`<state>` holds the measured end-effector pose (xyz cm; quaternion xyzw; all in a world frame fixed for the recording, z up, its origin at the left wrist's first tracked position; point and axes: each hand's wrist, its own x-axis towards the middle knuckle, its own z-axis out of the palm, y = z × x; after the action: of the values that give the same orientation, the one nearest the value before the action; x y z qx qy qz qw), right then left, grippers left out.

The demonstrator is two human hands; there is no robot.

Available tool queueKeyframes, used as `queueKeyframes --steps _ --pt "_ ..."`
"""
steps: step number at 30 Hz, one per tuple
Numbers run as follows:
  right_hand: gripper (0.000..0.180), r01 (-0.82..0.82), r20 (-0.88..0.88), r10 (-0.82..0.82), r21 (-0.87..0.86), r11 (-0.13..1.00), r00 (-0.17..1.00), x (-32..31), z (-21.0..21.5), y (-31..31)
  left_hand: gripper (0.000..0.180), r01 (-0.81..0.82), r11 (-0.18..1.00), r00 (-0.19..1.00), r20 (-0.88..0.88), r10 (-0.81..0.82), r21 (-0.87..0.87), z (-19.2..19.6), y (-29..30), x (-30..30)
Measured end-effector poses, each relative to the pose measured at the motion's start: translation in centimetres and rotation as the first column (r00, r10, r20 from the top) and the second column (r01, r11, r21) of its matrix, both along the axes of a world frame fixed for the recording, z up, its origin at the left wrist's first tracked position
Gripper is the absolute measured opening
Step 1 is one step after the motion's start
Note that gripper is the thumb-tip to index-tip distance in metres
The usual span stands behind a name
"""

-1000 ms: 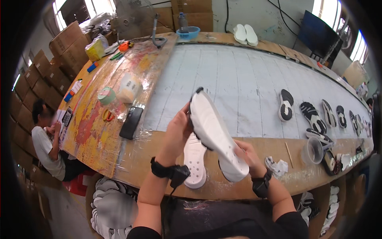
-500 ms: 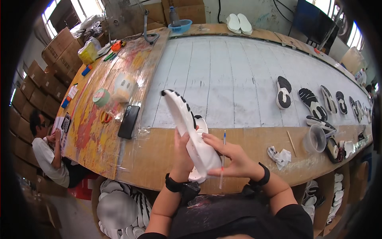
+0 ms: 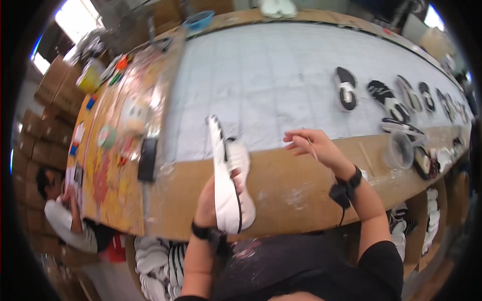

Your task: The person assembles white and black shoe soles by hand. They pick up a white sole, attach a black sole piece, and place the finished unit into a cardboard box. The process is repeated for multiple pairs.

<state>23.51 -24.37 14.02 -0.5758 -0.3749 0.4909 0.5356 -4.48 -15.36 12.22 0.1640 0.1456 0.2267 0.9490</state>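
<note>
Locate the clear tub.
In the head view, the clear tub is toward the right, past the right hand, just below a black-and-white sole.

On my head-camera feed, the worktable point(image 3: 281, 200) bears black-and-white soles point(image 3: 345, 90), a clear tub point(image 3: 398, 151) and a black case point(image 3: 147, 160).

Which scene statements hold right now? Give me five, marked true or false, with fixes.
1. The left hand holds a white sole. True.
2. The right hand touches that sole. False: it is apart from it, with a slim, blurred stick-like thing in it.
3. The blue basin is right of the pale pair at the far edge. False: it is left of it.
4. The clear plastic cup is right of the right hand. True.
5. The seated person is at the right. False: at the left.
</note>
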Motion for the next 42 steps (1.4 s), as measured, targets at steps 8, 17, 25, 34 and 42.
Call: queueKeyframes --steps 8,17,25,34,42 --pt "0.080 0.796 0.906 -0.418 0.203 0.570 0.068 19.3 -10.6 5.7 0.062 0.125 0.456 0.689 -0.408 0.599 0.881 -3.6 1.6 -1.1" --pt "0.052 0.673 0.491 -0.579 -0.019 0.739 0.650 20.4 -9.5 5.6 0.059 0.662 0.032 0.545 -0.510 0.665 0.749 -4.6 2.9 -2.6" --pt "0.045 0.071 -0.744 -0.018 0.039 0.997 0.668 1.3 -3.9 0.6 0.055 -0.090 0.434 0.754 -0.224 0.617 0.896 1.7 8.7 3.6" --pt "0.049 -0.103 0.540 -0.178 0.449 0.887 0.823 -7.8 -1.5 -2.7 0.029 -0.476 0.714 0.777 -0.133 0.615 0.514 4.7 9.4 2.2" --pt "0.036 -0.021 -0.513 0.052 0.065 0.998 0.857 -8.2 -3.2 -1.3 0.051 -0.272 0.510 0.873 -0.014 0.487 0.816 6.3 1.9 3.8"
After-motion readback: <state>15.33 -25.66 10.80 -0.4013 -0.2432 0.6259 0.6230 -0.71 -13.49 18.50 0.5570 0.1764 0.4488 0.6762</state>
